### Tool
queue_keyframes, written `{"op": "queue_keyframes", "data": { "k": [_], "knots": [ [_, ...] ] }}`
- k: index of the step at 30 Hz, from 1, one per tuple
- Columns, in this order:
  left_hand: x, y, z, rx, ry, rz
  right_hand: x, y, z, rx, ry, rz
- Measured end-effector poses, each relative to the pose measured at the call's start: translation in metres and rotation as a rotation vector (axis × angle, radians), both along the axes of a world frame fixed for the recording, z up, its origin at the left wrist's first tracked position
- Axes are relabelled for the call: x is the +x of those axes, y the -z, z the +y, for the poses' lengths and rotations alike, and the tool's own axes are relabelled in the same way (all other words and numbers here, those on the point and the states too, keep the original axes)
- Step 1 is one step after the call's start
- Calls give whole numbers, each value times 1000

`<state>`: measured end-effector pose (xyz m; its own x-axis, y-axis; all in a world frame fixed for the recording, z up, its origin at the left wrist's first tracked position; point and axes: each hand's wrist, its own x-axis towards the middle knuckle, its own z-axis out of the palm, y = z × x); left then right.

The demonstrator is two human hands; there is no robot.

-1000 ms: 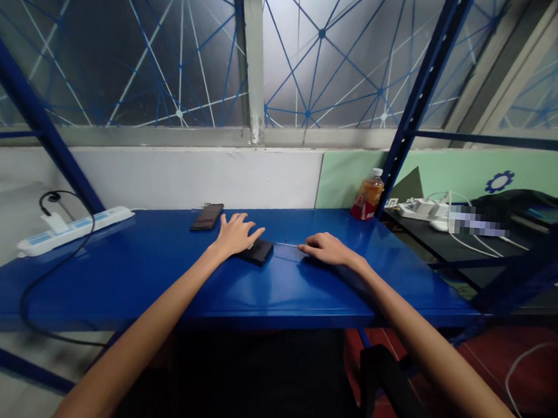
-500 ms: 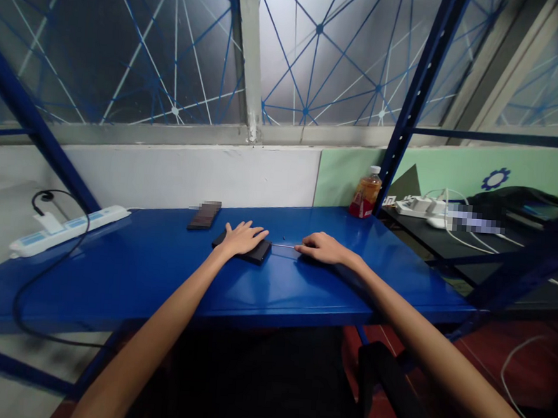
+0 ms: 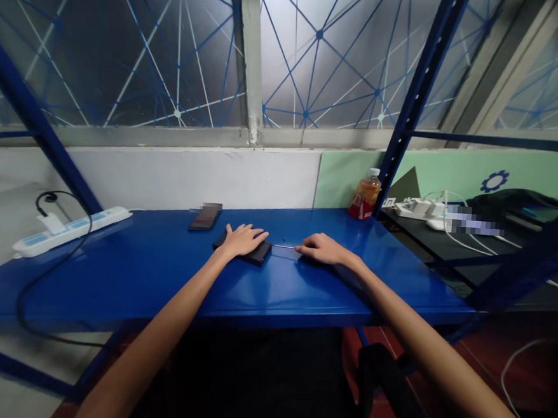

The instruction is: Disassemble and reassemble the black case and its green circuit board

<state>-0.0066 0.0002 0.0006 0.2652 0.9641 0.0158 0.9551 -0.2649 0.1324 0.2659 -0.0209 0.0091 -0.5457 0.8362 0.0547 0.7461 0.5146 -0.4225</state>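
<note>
My left hand (image 3: 244,241) lies flat with spread fingers across a black rectangular box-like device (image 3: 258,255) on the blue table, covering much of its top. To the right, my right hand (image 3: 323,248) is closed around a thin screwdriver-like metal rod (image 3: 284,247). The rod runs level from the fingers toward the device's right end; whether its tip touches is too small to tell, and its other end is hidden in the hand. A tiny dark piece (image 3: 284,238) lies just behind the rod.
A dark phone-like slab (image 3: 206,218) lies at the back of the blue table (image 3: 126,275). A white power strip (image 3: 74,230) with a black cable (image 3: 20,299) is at left. An orange drink bottle (image 3: 366,195) stands by the right post. Cables and chargers lie on the black table (image 3: 448,246).
The view has shifted very slightly. Both hands, the device and the rod keep their places relative to one another.
</note>
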Motion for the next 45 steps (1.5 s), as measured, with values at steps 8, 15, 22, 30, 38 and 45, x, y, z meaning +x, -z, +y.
{"op": "queue_keyframes", "data": {
  "k": [8, 15, 22, 30, 38, 45],
  "knots": [
    [3, -2, -4, -25, -25, 9, 0, 1, 1, -2, 5, -8],
    [3, -1, -2, -29, -37, 32, -1, 3, 2, 21, 0, -11],
    [3, 1, -4, -32, -55, 40, 0, 3, 2, 113, 14, -14],
    [4, -2, -7, -42, -59, 55, 0, 5, 0, 163, 45, -32],
    [5, 0, -8, -40, -73, 50, 1, -3, -3, 159, 48, 38],
    [5, 0, -12, -38, -72, 36, 8, -1, 3, 94, -40, 68]
  ]
}}
